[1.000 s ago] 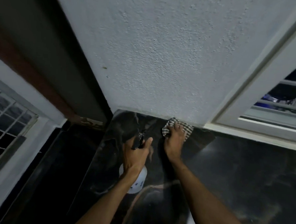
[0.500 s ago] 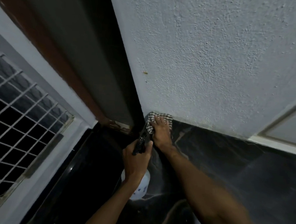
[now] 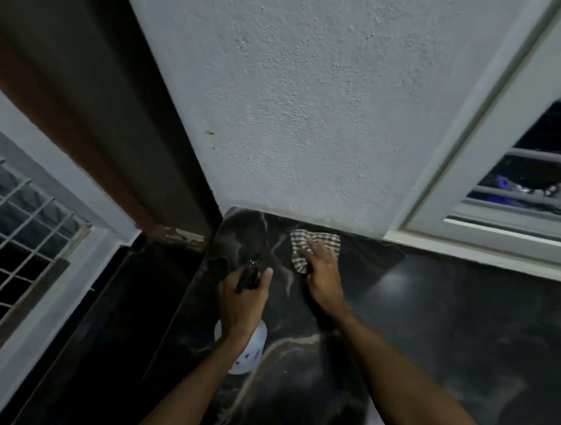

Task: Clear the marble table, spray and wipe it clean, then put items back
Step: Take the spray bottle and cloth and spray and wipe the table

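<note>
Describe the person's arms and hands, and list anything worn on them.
Both arms are bare as far as the picture shows: no sleeves on the left forearm or the right forearm. The left hand and the right hand wear no gloves. No watch, bracelet or ring is visible, though the light is dim.

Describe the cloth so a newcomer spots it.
The dark veined marble table meets a white textured wall. At that edge, under the right hand, lies the cloth: small, crumpled, checked, unlike the white spray bottle the left hand grips.
</note>
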`<control>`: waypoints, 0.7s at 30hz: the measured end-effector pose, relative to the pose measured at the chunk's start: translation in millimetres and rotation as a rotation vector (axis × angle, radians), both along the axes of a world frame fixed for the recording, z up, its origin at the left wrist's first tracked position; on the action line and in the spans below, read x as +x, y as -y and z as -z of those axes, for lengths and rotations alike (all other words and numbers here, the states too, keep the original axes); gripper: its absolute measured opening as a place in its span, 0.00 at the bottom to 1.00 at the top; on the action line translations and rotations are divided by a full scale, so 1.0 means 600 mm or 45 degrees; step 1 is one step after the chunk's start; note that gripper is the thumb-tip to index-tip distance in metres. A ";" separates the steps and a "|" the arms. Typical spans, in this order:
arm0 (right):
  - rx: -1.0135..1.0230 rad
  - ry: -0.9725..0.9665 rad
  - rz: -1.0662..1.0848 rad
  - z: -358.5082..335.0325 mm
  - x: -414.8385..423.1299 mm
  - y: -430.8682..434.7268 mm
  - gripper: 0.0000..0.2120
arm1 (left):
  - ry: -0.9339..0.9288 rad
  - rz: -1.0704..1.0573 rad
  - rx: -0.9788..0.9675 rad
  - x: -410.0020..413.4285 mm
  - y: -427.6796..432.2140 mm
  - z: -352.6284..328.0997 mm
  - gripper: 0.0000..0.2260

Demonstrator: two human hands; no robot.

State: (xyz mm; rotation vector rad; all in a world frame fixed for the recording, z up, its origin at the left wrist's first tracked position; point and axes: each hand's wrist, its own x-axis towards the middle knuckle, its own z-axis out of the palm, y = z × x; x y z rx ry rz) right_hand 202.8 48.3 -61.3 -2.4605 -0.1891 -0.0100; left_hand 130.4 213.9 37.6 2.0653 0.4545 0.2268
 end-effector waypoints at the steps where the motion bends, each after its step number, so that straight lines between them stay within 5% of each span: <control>1: 0.018 -0.036 0.093 -0.001 -0.012 0.030 0.32 | 0.016 0.015 -0.002 -0.005 0.018 0.000 0.13; 5: -0.061 0.039 -0.267 0.004 -0.102 0.142 0.33 | 0.092 0.115 0.064 -0.023 0.114 -0.007 0.14; 9: 0.108 -0.068 0.253 0.008 -0.074 0.299 0.29 | 0.120 0.158 0.032 -0.048 0.206 -0.006 0.16; 14: -0.088 -0.080 -0.218 0.018 -0.090 0.324 0.29 | 0.127 0.197 0.076 -0.060 0.317 0.006 0.18; 17: -0.030 -0.138 -0.030 0.005 -0.027 0.347 0.25 | 0.154 0.182 0.112 -0.070 0.364 0.015 0.20; 21: -0.100 -0.077 -0.116 0.005 -0.059 0.439 0.25 | 0.123 0.221 0.089 -0.082 0.428 0.024 0.16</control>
